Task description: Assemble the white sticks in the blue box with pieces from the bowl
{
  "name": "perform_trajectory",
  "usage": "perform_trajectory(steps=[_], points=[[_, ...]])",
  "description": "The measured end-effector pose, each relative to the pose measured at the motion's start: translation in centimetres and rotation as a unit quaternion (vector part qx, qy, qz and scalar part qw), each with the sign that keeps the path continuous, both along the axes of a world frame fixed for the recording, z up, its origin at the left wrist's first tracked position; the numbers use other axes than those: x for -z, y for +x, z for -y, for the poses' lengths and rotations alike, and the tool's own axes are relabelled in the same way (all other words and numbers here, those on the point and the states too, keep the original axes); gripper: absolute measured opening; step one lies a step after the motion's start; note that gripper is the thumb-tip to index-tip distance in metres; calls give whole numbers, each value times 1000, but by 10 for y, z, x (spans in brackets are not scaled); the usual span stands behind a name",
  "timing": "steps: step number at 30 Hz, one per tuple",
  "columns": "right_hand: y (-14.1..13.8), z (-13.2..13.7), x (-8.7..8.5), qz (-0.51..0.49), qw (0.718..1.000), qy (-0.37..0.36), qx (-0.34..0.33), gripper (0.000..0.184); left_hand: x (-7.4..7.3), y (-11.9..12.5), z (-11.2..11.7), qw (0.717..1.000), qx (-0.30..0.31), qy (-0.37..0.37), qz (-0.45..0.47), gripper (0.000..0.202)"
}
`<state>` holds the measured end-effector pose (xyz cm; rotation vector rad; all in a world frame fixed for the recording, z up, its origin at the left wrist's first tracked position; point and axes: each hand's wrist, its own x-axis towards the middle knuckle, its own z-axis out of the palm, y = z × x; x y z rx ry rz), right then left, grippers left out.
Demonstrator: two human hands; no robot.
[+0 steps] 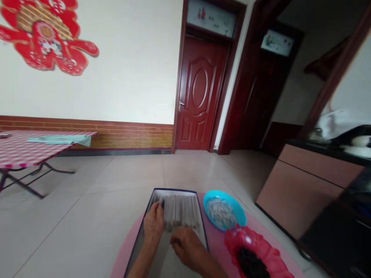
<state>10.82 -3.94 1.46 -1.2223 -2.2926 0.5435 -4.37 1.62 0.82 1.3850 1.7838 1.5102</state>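
Observation:
A shallow white box (169, 247) with a dark blue rim lies in front of me. Thin, clear tubes (181, 208) stand side by side in a row at its far end; darker bits show at their near ends. My left hand (153, 224) is over the box's left side, its fingers closed on a slim clear tube (160, 199) that pokes up past the fingertips. Just below the row, my right hand (187, 243) is curled with thumb and fingers together; whatever it pinches is hidden by the hand and blur.
Right of the box, a blue bowl (207, 210) holds small whitish, translucent pieces. A red scalloped bowl (271, 255) with black bits is nearer me. All rest on a pink round table (213, 241). A checkered table (43, 148) stands left, a cabinet (301, 185) right.

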Motion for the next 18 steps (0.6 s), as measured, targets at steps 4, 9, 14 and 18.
perform_trajectory(steps=[4,9,14,18], points=[[36,11,-24,-31,996,26,73,19,4,8,8,991,50,11,-125,39],[140,26,-26,54,967,20,248,20,12,20,14,965,119,34,-233,41],[218,37,21,121,937,11,329,28,14,29,17,942,150,56,-294,39],[225,38,37,107,945,-11,310,22,17,30,19,936,163,68,-304,39]])
